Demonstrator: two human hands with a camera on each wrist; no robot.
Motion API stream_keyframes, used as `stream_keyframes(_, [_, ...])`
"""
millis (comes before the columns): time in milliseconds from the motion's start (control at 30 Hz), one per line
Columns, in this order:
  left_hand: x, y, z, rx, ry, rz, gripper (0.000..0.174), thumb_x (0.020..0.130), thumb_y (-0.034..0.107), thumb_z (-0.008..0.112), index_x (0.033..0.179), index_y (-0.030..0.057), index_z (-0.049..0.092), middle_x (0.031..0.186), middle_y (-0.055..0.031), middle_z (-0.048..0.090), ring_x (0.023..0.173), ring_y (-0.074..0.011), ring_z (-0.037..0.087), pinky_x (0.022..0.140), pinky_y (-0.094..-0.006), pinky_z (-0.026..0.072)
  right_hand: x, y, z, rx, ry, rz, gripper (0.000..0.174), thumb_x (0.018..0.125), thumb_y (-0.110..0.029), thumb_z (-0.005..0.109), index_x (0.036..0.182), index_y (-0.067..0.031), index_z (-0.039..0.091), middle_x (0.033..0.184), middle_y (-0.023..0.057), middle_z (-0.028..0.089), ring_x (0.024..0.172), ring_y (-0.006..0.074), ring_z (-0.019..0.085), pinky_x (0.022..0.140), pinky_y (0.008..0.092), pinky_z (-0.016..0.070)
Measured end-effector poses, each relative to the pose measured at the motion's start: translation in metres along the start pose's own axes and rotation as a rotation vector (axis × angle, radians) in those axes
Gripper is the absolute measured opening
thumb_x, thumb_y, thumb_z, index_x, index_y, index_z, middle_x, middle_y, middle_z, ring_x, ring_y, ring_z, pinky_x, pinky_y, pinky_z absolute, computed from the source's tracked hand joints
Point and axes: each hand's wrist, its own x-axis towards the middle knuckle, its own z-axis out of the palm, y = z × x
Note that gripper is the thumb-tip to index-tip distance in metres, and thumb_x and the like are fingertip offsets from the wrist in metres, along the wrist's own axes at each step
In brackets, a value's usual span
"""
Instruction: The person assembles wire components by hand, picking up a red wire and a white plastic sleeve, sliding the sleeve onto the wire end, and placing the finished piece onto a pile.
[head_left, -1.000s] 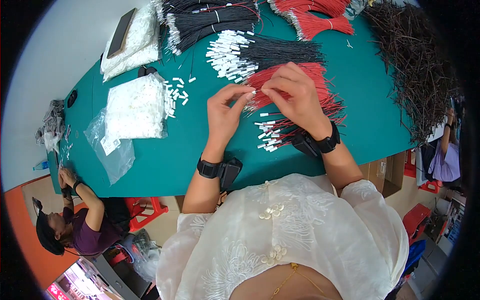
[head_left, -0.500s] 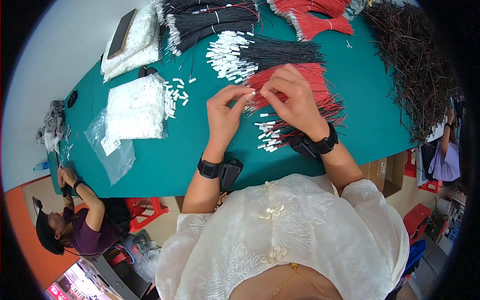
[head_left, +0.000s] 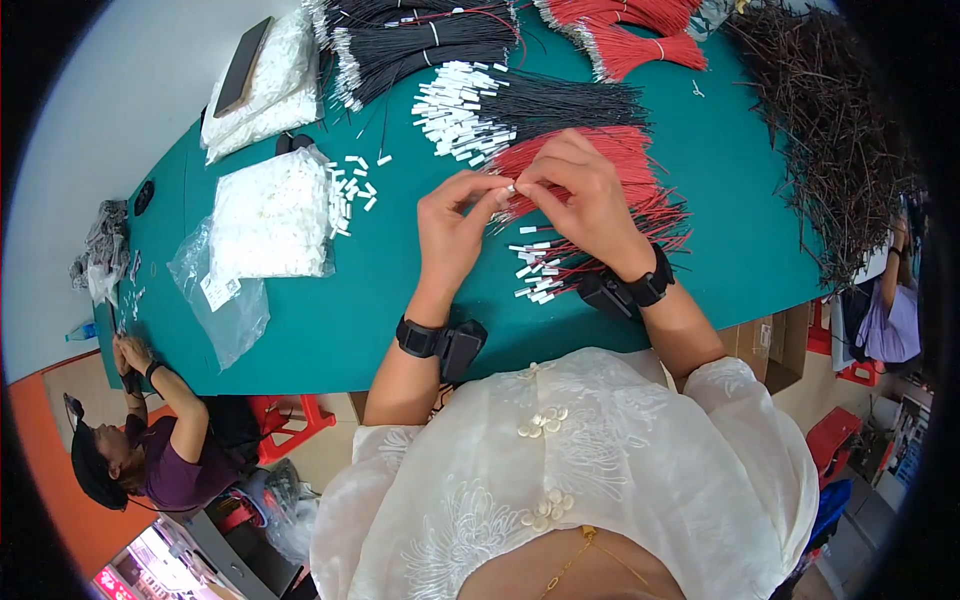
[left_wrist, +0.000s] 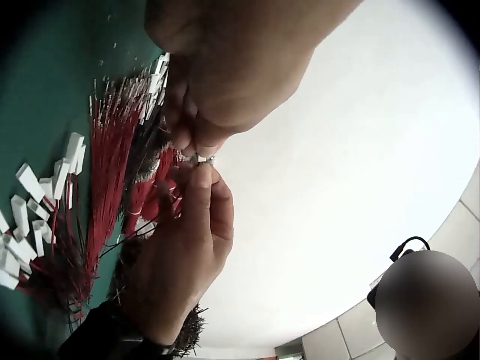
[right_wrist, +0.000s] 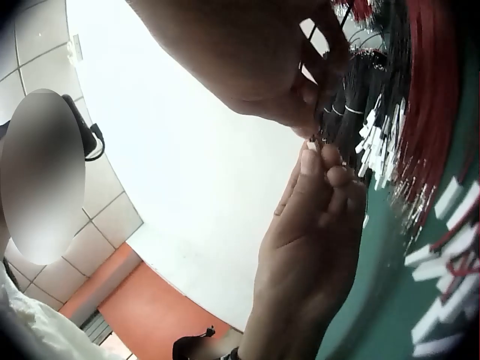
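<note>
Over the red wires [head_left: 632,150], both hands meet at the fingertips. My left hand [head_left: 450,225] pinches a small white connector housing [head_left: 511,188] between thumb and forefinger. Close against it, my right hand [head_left: 590,205] pinches a thin wire, which looks dark in the right wrist view [right_wrist: 319,90]. Fingers mostly cover the joint between wire and housing [left_wrist: 201,159]. Below the right hand lie red wires with white housings [head_left: 540,270] on their ends. Beyond the hands, black wires [head_left: 575,103] also carry white housings [head_left: 455,110].
A clear bag of white housings [head_left: 270,215] lies at left, with loose housings [head_left: 352,190] beside it. Tied black bundles [head_left: 430,50] and red bundles [head_left: 650,50] are at the back. A dark wire heap [head_left: 840,150] covers the right side. Another person [head_left: 170,440] sits at left.
The fingertips have come together at the white housing, where a small gap showed before. The left hand has shifted slightly right; more of the housing shows now.
</note>
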Motion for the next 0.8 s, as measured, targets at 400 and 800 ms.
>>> stream_keyframes(400, [0.007,0.006,-0.02,0.281,-0.159,0.057,0.015,0.085,0.006,0.08,0.099,0.0028,0.078,0.095,-0.0074,0.075,0.076,-0.0126,0.067,0.067,-0.027,0.0519,-0.007,0.006,-0.05,-0.111,-0.508,0.245,0.015,0.086,-0.01,0.075,0.096,0.0011,0.072,0.09,0.0159,0.072,0.073,0.0352,0.067,0.07,0.0407,0.0537])
stream_keyframes(800, [0.023,-0.019,-0.017,0.765,0.153,0.224,0.017,0.084,0.004,0.077,0.101,0.0056,0.076,0.089,-0.0075,0.067,0.071,-0.0219,0.063,0.064,-0.0341,0.0511,-0.004,0.024,0.006,-0.187,-0.254,0.07,0.012,0.083,-0.008,0.074,0.092,-0.0007,0.071,0.094,0.0114,0.068,0.093,0.0336,0.065,0.079,0.0429,0.0528])
